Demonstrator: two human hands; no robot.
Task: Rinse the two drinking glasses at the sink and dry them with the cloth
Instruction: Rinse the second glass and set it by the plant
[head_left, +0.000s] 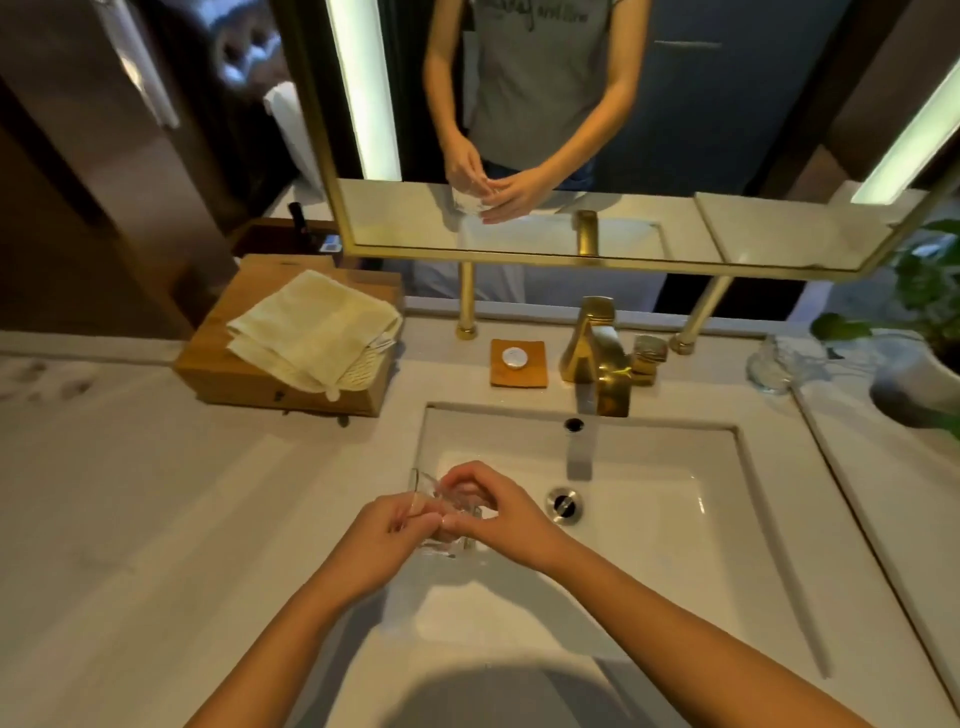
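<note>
Step in hand: I judge this is the rinsing of the first drinking glass (431, 493); drying is not yet begun.
Where the glass is: it is held over the left part of the sink basin (675, 519), left of the drain (563, 503) and well apart from the spout of the gold tap (597, 358).
Left hand (384, 525): its fingers are curled round the glass at the mouth side and grip it.
Right hand (493, 509): its fingers bend over the glass from above and hold it too.
Which way it points: the glass is tilted. The rim seems to face left and a little away from me, and the thick base is lower, near the wrists. So the long axis runs about from far left to near right, but the clear wall makes this hard to read.
Water: I cannot tell if the tap runs.
How to do it well: I would bring the mouth under the spout, turn the glass slowly about its long axis, then tip the mouth down over the drain. A wet glass is slippery, so one hand should always grip it.
Second glass (774, 366): it stands on the right counter near the potted plant (930, 291); it is blurred.
Cloth (311, 332): it lies folded on the wooden box (249, 379), left of the basin.
</note>
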